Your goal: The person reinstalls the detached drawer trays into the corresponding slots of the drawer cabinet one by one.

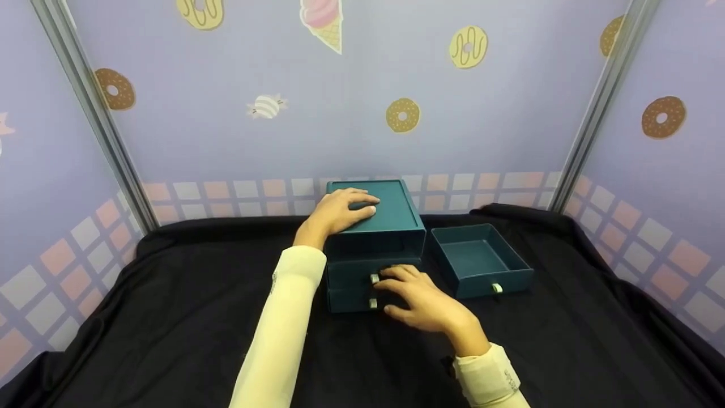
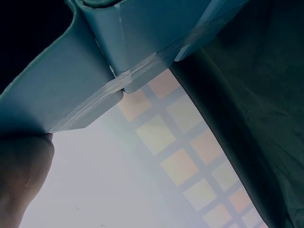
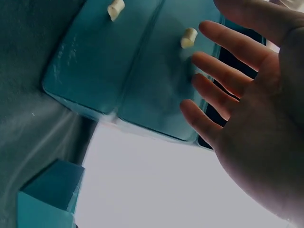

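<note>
A dark teal drawer cabinet [image 1: 396,204] stands on the black cloth, its top slot open. My left hand [image 1: 338,211] rests on the cabinet's top near the left edge, fingers pointing right. In the left wrist view, part of that hand [image 2: 21,166] touches the cabinet's edge. Two closed drawers sit below the slot, each with a pale knob. My right hand [image 1: 422,300] is in front of them, its fingers extended beside the upper knob [image 3: 188,38] and not curled round it. The lower knob [image 3: 116,8] stands apart from the fingers.
A removed teal drawer [image 1: 476,258] with a pale green pull [image 1: 497,288] lies on the cloth right of the cabinet. Black cloth [image 1: 198,317] covers the table. Patterned lilac wall panels [image 1: 340,141] with metal posts enclose the back and sides.
</note>
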The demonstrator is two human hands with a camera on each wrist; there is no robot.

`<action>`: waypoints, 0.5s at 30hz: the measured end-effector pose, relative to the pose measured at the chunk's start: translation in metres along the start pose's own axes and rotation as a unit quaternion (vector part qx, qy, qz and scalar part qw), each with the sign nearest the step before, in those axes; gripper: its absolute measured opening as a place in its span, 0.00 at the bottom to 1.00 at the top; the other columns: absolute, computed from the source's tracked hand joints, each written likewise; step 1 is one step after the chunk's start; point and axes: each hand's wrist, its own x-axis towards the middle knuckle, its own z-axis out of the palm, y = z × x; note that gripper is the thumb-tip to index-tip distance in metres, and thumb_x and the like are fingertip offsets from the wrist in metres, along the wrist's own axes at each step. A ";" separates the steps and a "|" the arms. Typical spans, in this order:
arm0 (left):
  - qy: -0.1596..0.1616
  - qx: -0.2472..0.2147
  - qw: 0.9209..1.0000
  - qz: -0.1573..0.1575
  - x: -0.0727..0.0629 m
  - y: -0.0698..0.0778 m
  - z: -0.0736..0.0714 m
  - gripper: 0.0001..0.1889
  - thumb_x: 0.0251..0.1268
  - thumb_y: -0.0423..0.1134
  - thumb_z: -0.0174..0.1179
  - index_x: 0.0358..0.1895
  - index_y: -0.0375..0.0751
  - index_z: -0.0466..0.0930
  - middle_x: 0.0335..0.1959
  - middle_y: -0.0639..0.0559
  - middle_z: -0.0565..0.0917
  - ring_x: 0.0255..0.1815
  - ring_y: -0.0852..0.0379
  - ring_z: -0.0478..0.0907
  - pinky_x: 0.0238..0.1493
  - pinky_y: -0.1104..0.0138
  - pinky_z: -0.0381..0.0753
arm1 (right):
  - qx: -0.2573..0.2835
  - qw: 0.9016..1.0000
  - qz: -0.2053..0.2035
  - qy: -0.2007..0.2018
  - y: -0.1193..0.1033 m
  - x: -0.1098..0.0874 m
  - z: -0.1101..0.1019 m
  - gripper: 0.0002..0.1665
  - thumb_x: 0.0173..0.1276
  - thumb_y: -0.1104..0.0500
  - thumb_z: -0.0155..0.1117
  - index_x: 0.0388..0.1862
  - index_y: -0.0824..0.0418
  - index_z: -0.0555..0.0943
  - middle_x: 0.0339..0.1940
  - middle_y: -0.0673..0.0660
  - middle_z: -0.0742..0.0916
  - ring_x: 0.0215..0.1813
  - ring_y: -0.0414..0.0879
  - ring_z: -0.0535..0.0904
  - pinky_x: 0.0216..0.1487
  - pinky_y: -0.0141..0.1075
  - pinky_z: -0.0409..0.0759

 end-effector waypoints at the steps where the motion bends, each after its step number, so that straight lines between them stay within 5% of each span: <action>1: 0.000 0.000 1.000 -0.001 0.000 0.000 0.000 0.24 0.83 0.59 0.54 0.76 0.62 0.77 0.83 0.53 0.66 0.87 0.43 0.54 0.86 0.41 0.45 | -0.001 1.000 -0.004 0.007 0.000 0.000 -0.002 0.25 0.74 0.58 0.70 0.67 0.61 0.83 0.73 0.63 0.78 0.77 0.61 0.69 0.72 0.65 0.70; 10: -0.001 0.000 1.000 -0.003 0.000 0.002 -0.001 0.24 0.83 0.60 0.53 0.75 0.63 0.77 0.83 0.53 0.66 0.87 0.44 0.54 0.87 0.42 0.44 | -0.007 0.990 -0.053 0.128 0.006 -0.004 -0.023 0.17 0.68 0.64 0.76 0.56 0.59 0.89 0.60 0.57 0.87 0.66 0.53 0.78 0.67 0.56 0.77; 15: -0.004 0.003 1.000 -0.009 -0.001 0.000 -0.001 0.25 0.83 0.60 0.52 0.76 0.64 0.77 0.84 0.53 0.65 0.87 0.44 0.53 0.87 0.42 0.43 | -0.011 0.984 -0.044 0.175 0.017 -0.010 -0.030 0.16 0.66 0.66 0.77 0.52 0.59 0.89 0.57 0.57 0.87 0.62 0.54 0.80 0.66 0.54 0.79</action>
